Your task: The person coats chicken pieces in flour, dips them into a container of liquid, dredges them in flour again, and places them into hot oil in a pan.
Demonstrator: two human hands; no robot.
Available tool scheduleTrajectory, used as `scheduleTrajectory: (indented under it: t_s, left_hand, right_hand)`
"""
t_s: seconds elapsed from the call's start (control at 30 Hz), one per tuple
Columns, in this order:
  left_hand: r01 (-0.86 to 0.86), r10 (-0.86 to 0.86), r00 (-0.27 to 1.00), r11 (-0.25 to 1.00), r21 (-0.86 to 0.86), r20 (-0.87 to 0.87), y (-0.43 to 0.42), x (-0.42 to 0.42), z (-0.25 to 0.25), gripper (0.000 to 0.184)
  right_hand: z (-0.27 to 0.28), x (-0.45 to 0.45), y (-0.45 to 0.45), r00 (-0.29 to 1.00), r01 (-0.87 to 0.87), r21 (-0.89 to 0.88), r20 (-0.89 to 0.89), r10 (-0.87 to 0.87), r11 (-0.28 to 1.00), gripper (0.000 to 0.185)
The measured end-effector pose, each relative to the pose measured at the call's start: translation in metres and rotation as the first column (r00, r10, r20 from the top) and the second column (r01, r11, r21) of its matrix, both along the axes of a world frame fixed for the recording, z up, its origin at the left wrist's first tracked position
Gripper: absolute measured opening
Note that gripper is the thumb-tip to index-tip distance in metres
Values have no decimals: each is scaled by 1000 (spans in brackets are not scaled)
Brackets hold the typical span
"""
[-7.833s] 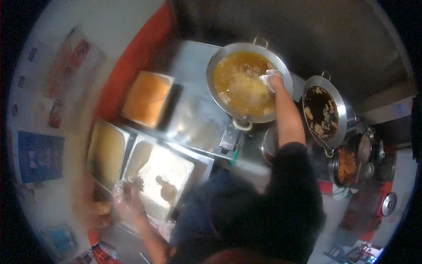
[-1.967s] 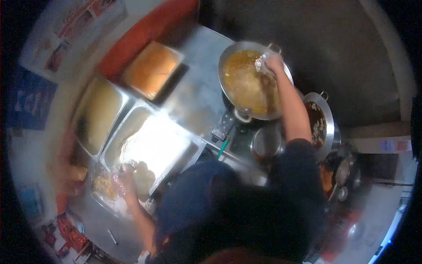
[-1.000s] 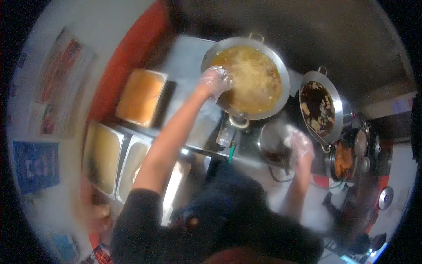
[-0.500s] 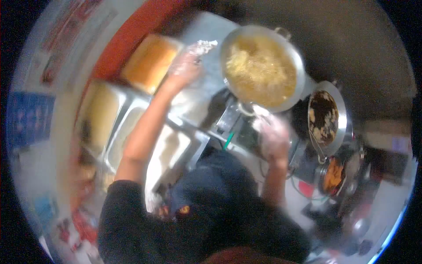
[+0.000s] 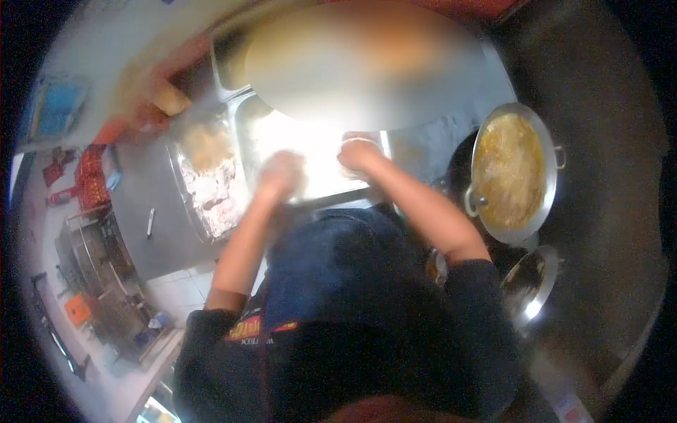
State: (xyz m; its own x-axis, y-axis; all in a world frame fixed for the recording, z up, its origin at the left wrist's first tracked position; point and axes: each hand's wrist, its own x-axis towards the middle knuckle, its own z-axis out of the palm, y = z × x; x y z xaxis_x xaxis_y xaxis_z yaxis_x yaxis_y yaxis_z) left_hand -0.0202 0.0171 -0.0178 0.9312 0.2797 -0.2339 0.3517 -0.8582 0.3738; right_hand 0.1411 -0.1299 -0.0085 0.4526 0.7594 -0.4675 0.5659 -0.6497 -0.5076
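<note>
A bright metal tray of white powder (image 5: 321,151), which looks like flour, lies in front of me. My left hand (image 5: 283,173) is over its left part, smeared by motion, so its fingers do not show clearly. Over the right part, near the tray's right edge, is my right hand (image 5: 358,154) with its fingers curled in. Whether anything is inside that hand is hidden. Left of my left hand stands another tray (image 5: 176,169) holding pale, flour-dusted pieces (image 5: 211,194) and a tan heap at its far end.
A wok of yellow frying oil (image 5: 511,173) stands at the right, with a second, darker wok (image 5: 529,282) nearer me. A pen-like object (image 5: 150,222) lies on the grey counter (image 5: 137,247) at the left. The far trays are blurred.
Both hands have come away from the big wok to the powder tray. My left hand was stretched out, coated in white; my right was beside the wok's handle. The view has turned left.
</note>
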Motion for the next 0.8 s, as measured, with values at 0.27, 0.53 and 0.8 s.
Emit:
scheduleTrajectory:
  t_s: [0.27,0.53,0.8]
  left_hand:
    - [-368,374,923,927,-76,92,11,-31,20,32]
    - [-287,337,866,940,-184,369,20,-65,22,37]
    - [-210,240,809,971,-118,537,19,-62,7,22]
  right_hand:
    - [-17,4,27,987,-150,-121,-74,142,981,22]
    - [-99,7,29,985,148,54,84,-152,988,32]
    - [-129,-23,75,849,262,191,420,-320,946,26]
